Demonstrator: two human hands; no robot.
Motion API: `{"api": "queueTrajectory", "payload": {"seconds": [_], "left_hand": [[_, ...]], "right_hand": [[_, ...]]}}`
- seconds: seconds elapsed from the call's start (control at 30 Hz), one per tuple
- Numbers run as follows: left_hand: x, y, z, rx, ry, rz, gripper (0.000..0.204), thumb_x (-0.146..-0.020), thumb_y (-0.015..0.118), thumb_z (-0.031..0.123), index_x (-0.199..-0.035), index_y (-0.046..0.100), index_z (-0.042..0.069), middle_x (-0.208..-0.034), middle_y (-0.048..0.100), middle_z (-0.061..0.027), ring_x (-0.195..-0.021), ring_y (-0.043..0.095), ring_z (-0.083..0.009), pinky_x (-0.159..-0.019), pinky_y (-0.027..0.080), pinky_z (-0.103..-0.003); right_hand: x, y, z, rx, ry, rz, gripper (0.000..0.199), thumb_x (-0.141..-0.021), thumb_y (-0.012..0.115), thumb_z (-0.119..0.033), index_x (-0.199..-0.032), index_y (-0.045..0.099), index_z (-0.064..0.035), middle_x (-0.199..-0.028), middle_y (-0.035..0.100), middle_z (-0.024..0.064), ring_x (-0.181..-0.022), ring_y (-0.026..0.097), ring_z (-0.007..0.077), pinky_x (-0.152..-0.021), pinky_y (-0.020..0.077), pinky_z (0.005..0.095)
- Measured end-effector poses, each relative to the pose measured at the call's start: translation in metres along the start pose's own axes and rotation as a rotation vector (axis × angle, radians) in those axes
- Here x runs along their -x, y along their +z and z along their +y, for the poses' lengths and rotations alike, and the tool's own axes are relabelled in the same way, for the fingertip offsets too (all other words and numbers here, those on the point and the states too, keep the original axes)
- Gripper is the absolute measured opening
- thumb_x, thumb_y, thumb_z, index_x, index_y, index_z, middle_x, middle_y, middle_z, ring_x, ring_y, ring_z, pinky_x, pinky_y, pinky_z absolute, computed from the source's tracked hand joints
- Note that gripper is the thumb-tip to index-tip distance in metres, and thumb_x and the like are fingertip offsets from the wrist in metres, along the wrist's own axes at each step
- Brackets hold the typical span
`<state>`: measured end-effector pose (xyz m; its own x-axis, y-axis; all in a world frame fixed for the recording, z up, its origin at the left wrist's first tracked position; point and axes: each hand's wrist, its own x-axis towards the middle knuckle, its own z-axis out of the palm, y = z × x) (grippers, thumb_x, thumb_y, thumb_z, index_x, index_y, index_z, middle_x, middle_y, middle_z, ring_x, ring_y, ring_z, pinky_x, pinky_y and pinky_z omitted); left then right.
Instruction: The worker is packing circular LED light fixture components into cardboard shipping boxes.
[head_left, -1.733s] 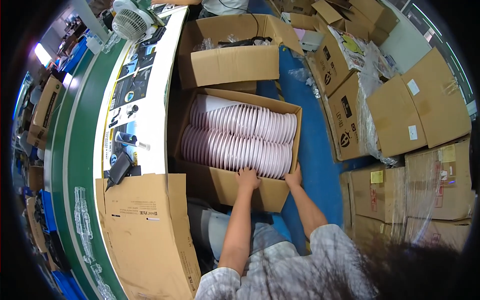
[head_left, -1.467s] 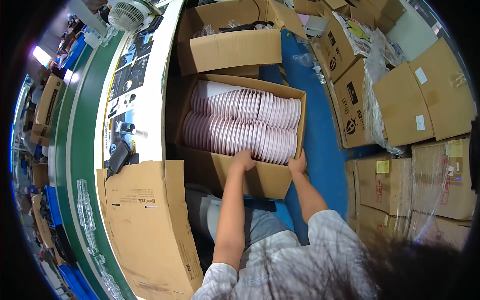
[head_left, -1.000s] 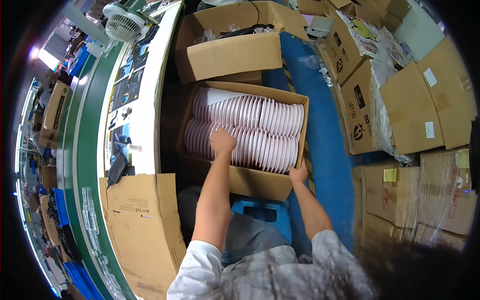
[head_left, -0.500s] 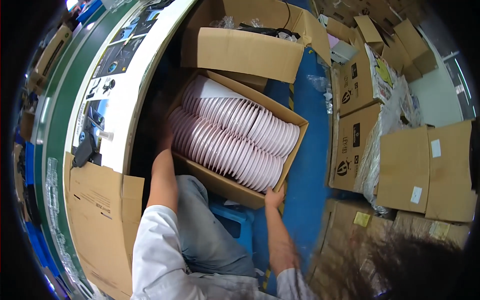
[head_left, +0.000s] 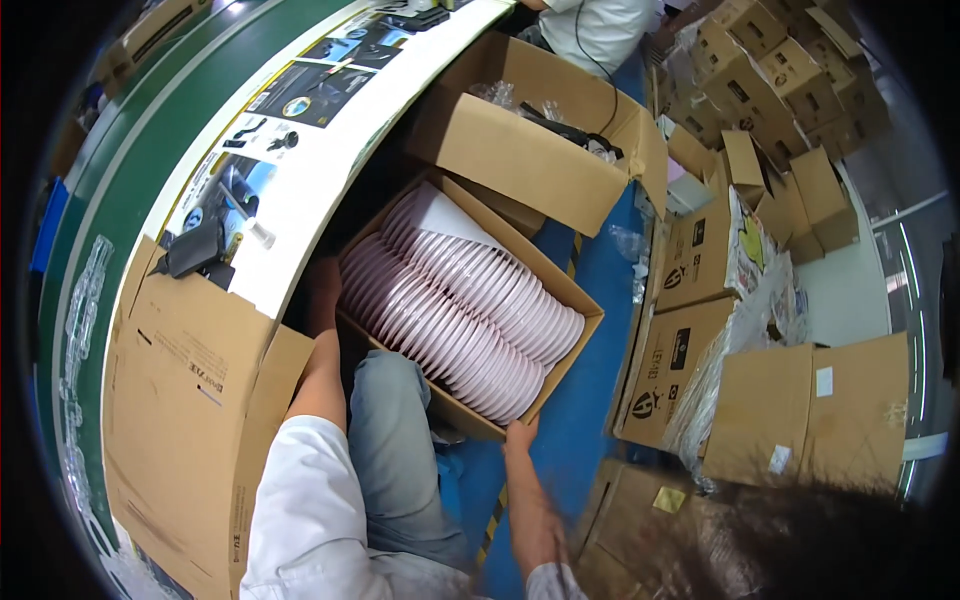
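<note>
An uncovered cardboard box (head_left: 470,412) sits low in front of me, beside the white table. Packed upright inside it are two long rows of thin, round, pale pink discs (head_left: 450,310). A loose white sheet (head_left: 440,215) lies over the discs at the far end. My right hand (head_left: 520,437) grips the box's near right corner, fingers closed on the cardboard. At the left end, in the table's shadow, my left hand (head_left: 323,283) is against the box wall; its fingers are mostly hidden.
Another carton (head_left: 520,150) with plastic wrap and black parts stands just beyond. A white table (head_left: 300,180) with a black device (head_left: 195,250) runs along the left. Stacked cartons (head_left: 670,370) line the right. A person in white (head_left: 605,30) is at the far end.
The whole view has swung, so the box and its surroundings appear turned clockwise. A person in white has come into view at the top. Both hands stay at the same box ends.
</note>
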<state>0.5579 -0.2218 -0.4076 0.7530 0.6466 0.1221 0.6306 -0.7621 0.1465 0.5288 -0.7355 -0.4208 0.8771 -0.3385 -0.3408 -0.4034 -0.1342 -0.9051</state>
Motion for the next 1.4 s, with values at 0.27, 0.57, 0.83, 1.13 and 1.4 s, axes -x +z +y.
{"api": "queueTrajectory", "payload": {"seconds": [0.27, 0.57, 0.83, 1.13, 1.4], "left_hand": [[0.042, 0.0, 0.015, 0.143, 0.047, 0.057, 0.014, -0.084, 0.05, 0.011, -0.085, 0.063, 0.007, -0.085, 0.063, -0.023, -0.081, 0.063, -0.0407, -0.069, 0.051, -0.051], [0.065, -0.004, -0.004, 0.029, -0.126, -0.122, 0.012, -0.079, 0.062, 0.013, -0.089, 0.062, 0.006, -0.093, 0.063, -0.022, -0.091, 0.06, -0.0422, -0.076, 0.049, -0.053], [0.056, -0.04, 0.035, 0.064, -0.429, -0.282, 0.031, -0.082, 0.058, 0.014, -0.113, 0.06, 0.006, -0.111, 0.062, -0.0215, -0.105, 0.059, -0.039, -0.089, 0.049, -0.047], [0.028, -0.103, 0.205, 0.388, 0.69, -0.077, 0.026, -0.075, 0.058, 0.01, -0.1, 0.063, 0.007, -0.109, 0.061, -0.0146, -0.103, 0.056, -0.0345, -0.09, 0.043, -0.044], [0.043, -0.128, 0.268, 0.277, 0.73, -0.86, 0.033, -0.078, 0.056, 0.023, -0.105, 0.069, 0.009, -0.107, 0.066, -0.0174, -0.103, 0.061, -0.034, -0.092, 0.047, -0.041]], "right_hand": [[-0.04, -0.026, -0.011, -0.013, 0.02, -0.076, 0.064, -0.076, 0.048, 0.009, -0.139, 0.039, -0.0027, -0.128, 0.054, 0.0124, -0.114, 0.053, 0.0247, -0.096, 0.0401, 0.0305], [-0.131, 0.006, -0.06, 0.405, -0.2, -0.131, 0.053, -0.073, 0.058, -0.001, -0.125, 0.055, -0.0065, -0.111, 0.066, 0.0147, -0.104, 0.062, 0.0271, -0.087, 0.0472, 0.0338], [-0.104, 0.03, -0.093, 0.6, 0.041, 0.066, 0.054, -0.077, 0.05, -0.006, -0.129, 0.055, -0.018, -0.115, 0.064, 0.0172, -0.102, 0.06, 0.04, -0.089, 0.0478, 0.0458], [-0.123, 0.026, -0.08, 0.62, -0.08, 0.194, 0.044, -0.077, 0.051, -0.012, -0.118, 0.062, -0.0206, -0.105, 0.065, 0.0197, -0.099, 0.061, 0.0409, -0.084, 0.0489, 0.0493], [-0.103, 0.037, -0.103, 0.617, -0.032, 0.166, 0.039, -0.079, 0.05, -0.015, -0.114, 0.065, -0.0175, -0.108, 0.065, 0.0182, -0.101, 0.06, 0.0412, -0.088, 0.0483, 0.0477]]}}
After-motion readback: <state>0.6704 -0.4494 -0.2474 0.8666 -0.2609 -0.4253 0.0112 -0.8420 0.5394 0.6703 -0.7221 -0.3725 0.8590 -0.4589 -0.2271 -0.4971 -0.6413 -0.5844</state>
